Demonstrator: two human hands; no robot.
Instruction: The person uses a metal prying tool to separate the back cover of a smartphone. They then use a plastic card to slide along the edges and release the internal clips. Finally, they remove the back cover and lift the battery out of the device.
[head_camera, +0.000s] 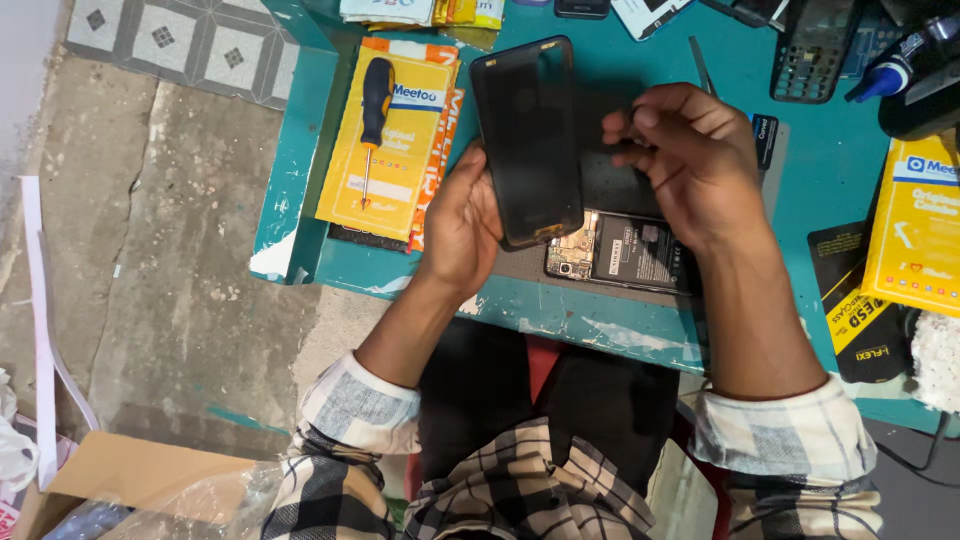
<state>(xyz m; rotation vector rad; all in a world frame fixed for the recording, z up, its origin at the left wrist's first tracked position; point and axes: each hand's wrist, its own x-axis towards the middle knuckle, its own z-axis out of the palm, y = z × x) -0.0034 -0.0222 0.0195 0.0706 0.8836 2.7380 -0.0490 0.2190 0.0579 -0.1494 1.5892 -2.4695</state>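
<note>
My left hand (462, 225) grips the lower left edge of a dark translucent phone case (528, 135) and holds it up over the teal table (820, 170). My right hand (690, 160) hovers just right of the case, fingers curled together with nothing visible in them. Below both hands lies an opened phone (620, 250) with its back off, its battery and circuit board exposed, resting on a grey mat.
A black-and-yellow screwdriver (374, 110) lies on yellow packets (395, 140) at the left. More yellow boxes (915, 230) and a black pouch (860, 320) sit at the right. A calculator (815, 45) and a blue-capped bottle (895, 65) stand at the back. Cardboard and plastic lie on the floor.
</note>
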